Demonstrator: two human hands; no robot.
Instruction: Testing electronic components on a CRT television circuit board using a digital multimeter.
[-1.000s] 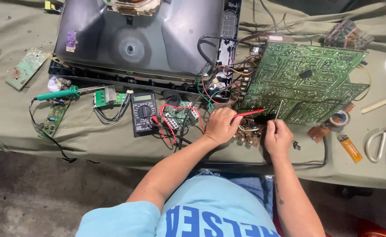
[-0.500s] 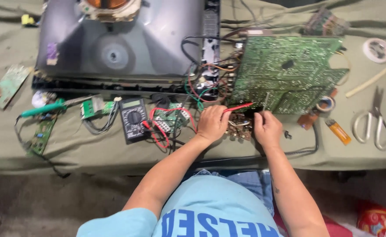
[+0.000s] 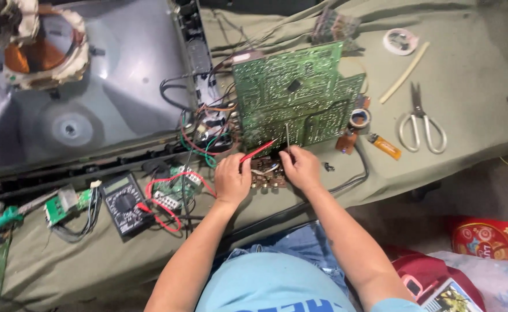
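Green circuit board point(image 3: 297, 95) sits solder side up, propped at mid-bench on the olive cloth point(image 3: 473, 98). Left hand point(image 3: 232, 180) at its lower edge, fingers closed round the red probe point(image 3: 258, 151), tip on the board. Right hand point(image 3: 301, 167) beside it, pinching the black probe point(image 3: 287, 136), near upright, tip also on the board. Small brown board point(image 3: 267, 172) btwn both hands. Multimeter point(image 3: 123, 203) lower-left of the board, red lead running to it. CRT tube point(image 3: 75, 86) left of board. Tape roll point(image 3: 359, 118), orange lighter point(image 3: 384, 145), scissors point(image 3: 420, 122) to the right of it.
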